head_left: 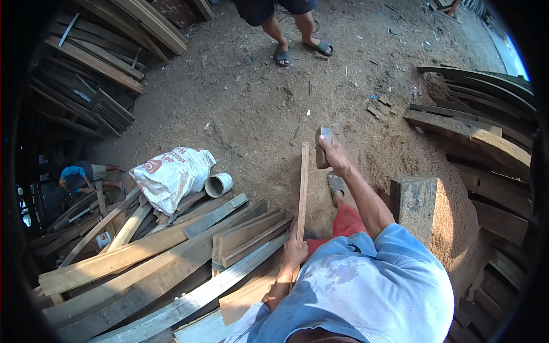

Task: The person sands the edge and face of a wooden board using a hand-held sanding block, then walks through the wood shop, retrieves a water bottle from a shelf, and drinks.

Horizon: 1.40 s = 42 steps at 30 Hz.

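Observation:
A long, thin wooden strip point(303, 186) stands out in front of my body, pointing away from me. My left hand point(294, 252) is closed around it near its lower end, at my waist. Farther ahead, my right arm is stretched out, and the right hand point(337, 155) grips a short brown wooden block point(322, 159). The block is held just right of the strip's far end, with a small gap between them. Part of the block lies hidden under my fingers.
Stacked boards point(166, 257) crowd the left, with a white sack point(171, 177) and a pale bucket point(218, 184) on them. More planks point(469, 131) lie at right, near a thick wooden post point(413, 203). A person in sandals point(283, 57) stands ahead; another person point(77, 174) bends at far left.

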Available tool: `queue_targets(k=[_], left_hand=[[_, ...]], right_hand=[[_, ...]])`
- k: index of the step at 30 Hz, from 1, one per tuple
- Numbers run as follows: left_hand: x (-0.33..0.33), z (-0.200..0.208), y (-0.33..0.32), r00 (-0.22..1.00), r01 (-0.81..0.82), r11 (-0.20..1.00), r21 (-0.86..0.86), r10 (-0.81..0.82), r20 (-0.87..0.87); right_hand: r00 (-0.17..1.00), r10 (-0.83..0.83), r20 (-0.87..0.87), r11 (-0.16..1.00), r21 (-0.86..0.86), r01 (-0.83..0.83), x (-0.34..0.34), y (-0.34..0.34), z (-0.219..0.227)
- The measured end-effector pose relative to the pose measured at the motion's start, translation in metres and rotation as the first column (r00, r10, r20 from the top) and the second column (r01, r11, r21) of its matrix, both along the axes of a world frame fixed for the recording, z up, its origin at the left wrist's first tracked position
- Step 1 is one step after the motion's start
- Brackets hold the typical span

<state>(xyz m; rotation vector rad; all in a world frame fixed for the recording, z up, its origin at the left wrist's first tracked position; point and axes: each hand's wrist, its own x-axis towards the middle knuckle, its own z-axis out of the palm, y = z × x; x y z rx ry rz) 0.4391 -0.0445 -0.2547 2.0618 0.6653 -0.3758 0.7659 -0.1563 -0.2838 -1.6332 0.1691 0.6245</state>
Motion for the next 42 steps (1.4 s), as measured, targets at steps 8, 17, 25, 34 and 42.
queue_targets(k=[8, 17, 25, 34, 42], left_hand=[[0.162, -0.029, 0.011, 0.989, 0.118, 0.992, 0.039, -0.114, -0.091], [0.191, -0.032, 0.004, 0.992, 0.117, 0.993, -0.02, -0.116, 0.049], [0.206, -0.029, 0.008, 0.998, 0.054, 0.982, -0.181, -0.046, 0.048], [0.235, -0.006, 0.038, 0.994, 0.101, 0.988, -0.113, -0.105, -0.032], [0.246, -0.011, 0.043, 0.965, 0.022, 0.984, -0.179, -0.068, -0.255]], right_hand=[[0.94, -0.022, -0.341, 0.937, 0.32, 0.138, -0.008, 0.003, -0.03], [0.74, 0.133, -0.66, 0.951, 0.296, 0.093, 0.053, 0.001, -0.033], [0.595, 0.225, -0.771, 0.974, 0.193, -0.118, 0.051, 0.005, -0.009], [0.445, 0.214, -0.87, 0.973, 0.15, -0.175, 0.061, 0.052, -0.165], [0.305, 0.135, -0.943, 0.988, 0.103, -0.118, 0.061, 0.073, -0.305]])
